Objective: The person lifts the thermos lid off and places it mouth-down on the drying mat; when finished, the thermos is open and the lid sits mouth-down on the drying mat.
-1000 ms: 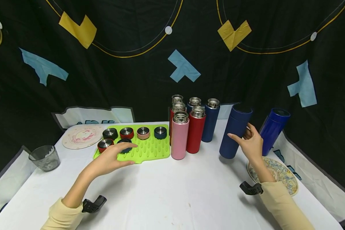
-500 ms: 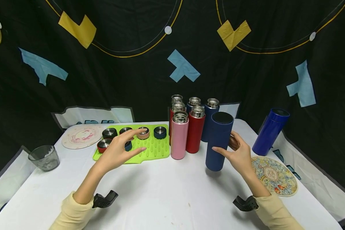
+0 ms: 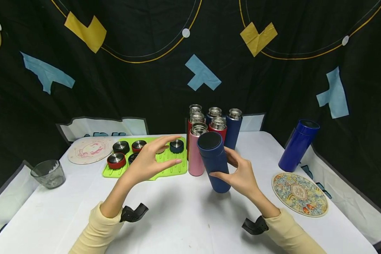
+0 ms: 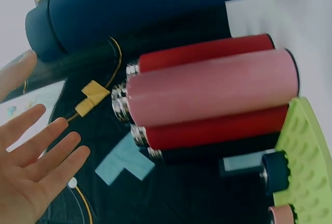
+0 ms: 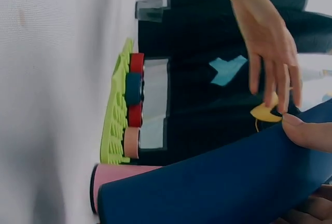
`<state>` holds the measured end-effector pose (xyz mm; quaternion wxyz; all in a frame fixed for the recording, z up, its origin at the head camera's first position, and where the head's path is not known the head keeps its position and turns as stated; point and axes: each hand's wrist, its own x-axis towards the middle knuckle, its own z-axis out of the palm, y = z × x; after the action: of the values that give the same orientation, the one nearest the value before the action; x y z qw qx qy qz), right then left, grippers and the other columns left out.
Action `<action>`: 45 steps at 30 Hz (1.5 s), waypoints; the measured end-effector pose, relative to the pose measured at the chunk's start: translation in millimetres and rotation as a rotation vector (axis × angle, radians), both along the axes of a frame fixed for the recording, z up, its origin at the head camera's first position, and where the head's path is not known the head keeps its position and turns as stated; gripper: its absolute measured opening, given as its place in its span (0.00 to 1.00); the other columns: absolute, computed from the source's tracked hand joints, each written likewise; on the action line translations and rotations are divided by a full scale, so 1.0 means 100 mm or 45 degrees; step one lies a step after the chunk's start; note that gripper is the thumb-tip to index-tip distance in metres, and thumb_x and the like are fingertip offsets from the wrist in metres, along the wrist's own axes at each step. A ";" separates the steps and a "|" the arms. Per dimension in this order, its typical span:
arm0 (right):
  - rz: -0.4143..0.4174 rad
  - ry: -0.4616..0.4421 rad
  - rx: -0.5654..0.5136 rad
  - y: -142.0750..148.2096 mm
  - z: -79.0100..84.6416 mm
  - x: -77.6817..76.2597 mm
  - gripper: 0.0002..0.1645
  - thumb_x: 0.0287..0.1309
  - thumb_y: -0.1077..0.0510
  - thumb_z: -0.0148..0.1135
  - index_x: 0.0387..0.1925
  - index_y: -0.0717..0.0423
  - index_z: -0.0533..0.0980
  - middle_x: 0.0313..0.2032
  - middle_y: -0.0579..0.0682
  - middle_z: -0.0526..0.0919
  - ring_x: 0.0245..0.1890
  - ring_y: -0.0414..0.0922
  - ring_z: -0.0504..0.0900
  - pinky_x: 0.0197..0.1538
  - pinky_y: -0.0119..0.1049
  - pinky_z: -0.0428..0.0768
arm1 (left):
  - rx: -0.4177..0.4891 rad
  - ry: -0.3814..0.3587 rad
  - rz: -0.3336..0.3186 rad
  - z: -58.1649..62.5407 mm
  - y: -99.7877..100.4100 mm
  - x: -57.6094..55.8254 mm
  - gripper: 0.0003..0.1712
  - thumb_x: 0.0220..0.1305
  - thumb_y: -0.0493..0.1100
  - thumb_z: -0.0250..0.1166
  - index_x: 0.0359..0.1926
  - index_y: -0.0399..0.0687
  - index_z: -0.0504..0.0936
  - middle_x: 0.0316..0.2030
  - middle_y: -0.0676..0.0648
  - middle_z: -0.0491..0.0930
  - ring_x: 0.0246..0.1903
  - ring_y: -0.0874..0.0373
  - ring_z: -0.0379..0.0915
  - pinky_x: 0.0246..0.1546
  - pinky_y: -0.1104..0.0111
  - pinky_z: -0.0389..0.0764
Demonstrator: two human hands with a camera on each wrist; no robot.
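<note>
My right hand (image 3: 241, 174) grips a dark blue thermos (image 3: 214, 162) by its side, thumb in front and fingers behind. The thermos has its lid on and leans with its top to the left, held above the table. Left of it, my left hand (image 3: 149, 162) is raised with fingers and thumb spread, holding nothing. In the left wrist view those spread fingers (image 4: 57, 156) point toward the capped end of the thermos. Behind the held thermos stand a pink thermos (image 3: 195, 155) and red and blue ones without lids, their steel necks showing.
A green drying mat (image 3: 174, 169) carries several lids, partly hidden by my left hand. At the left are a grey glass (image 3: 49, 174) and a pink-print round mat (image 3: 90, 151). To the right stand a shiny blue thermos (image 3: 298, 146) and a patterned round mat (image 3: 300, 194).
My right hand has carried the dark blue thermos leftward from the right side, to in front of the pink one. The left hand has moved right and up, its fingers spread wider.
</note>
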<state>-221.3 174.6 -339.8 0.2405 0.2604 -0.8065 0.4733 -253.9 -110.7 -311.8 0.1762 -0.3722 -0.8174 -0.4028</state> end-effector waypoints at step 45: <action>0.395 0.050 0.353 -0.34 0.27 -0.42 0.47 0.36 0.54 0.82 0.62 0.47 0.71 0.52 0.47 0.80 0.49 0.45 0.79 0.51 0.43 0.79 | -0.044 0.244 -0.188 0.32 -0.11 0.10 0.44 0.37 0.37 0.82 0.60 0.45 0.75 0.54 0.48 0.76 0.53 0.53 0.73 0.45 0.61 0.82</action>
<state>-263.4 141.0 -312.6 0.1425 0.4211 -0.8092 0.3841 -243.4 -121.9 -279.8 0.2167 -0.4713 -0.7740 -0.3631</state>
